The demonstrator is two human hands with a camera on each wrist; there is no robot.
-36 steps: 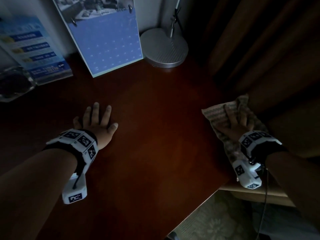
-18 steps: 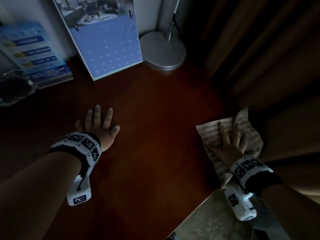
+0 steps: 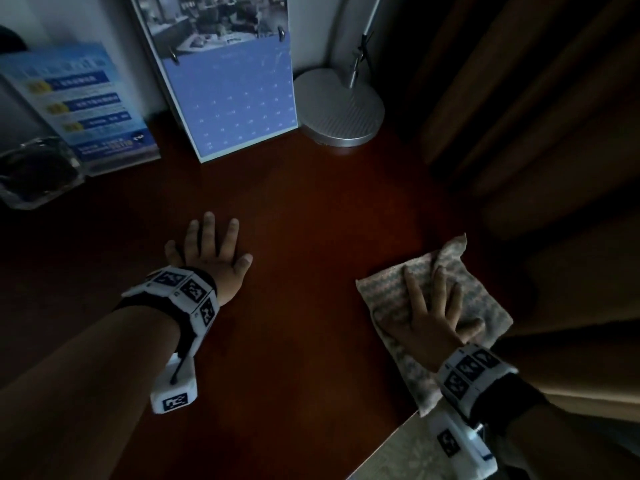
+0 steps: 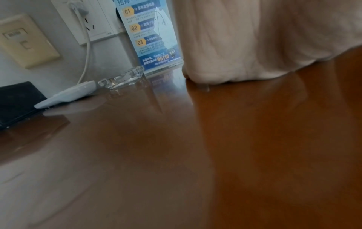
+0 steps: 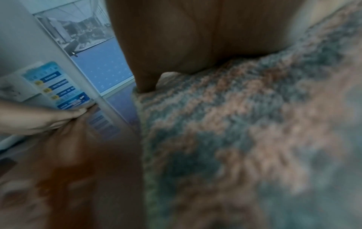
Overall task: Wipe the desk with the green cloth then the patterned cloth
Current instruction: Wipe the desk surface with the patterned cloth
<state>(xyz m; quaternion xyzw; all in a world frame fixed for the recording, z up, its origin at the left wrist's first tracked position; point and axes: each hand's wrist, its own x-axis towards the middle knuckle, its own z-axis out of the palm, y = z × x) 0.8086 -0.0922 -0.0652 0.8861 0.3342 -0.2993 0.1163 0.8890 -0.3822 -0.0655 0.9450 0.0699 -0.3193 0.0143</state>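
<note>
The patterned cloth (image 3: pixel 384 292), woven in pink and grey-blue, lies flat on the dark red-brown desk (image 3: pixel 311 237) near its right edge. My right hand (image 3: pixel 433 306) presses on it with spread, straight fingers. In the right wrist view the patterned cloth (image 5: pixel 235 139) fills the frame, blurred, under my right hand (image 5: pixel 176 38). My left hand (image 3: pixel 211 247) rests flat on the bare desk, well left of the cloth, fingers straight and holding nothing. The same left hand (image 5: pixel 49 119) shows from the side in the right wrist view. No green cloth is in view.
A blue calendar (image 3: pixel 235 98) and a blue leaflet stand (image 3: pixel 86 109) lean on the back wall. A silver lamp base (image 3: pixel 343 116) sits back right, and a glass ashtray (image 4: pixel 121 79) and white power strip (image 4: pixel 66 94) back left. Brown curtains (image 3: pixel 536 133) hang at the right.
My right hand has slid the patterned cloth along the desk toward me and slightly left. The left hand has stayed flat in place.
</note>
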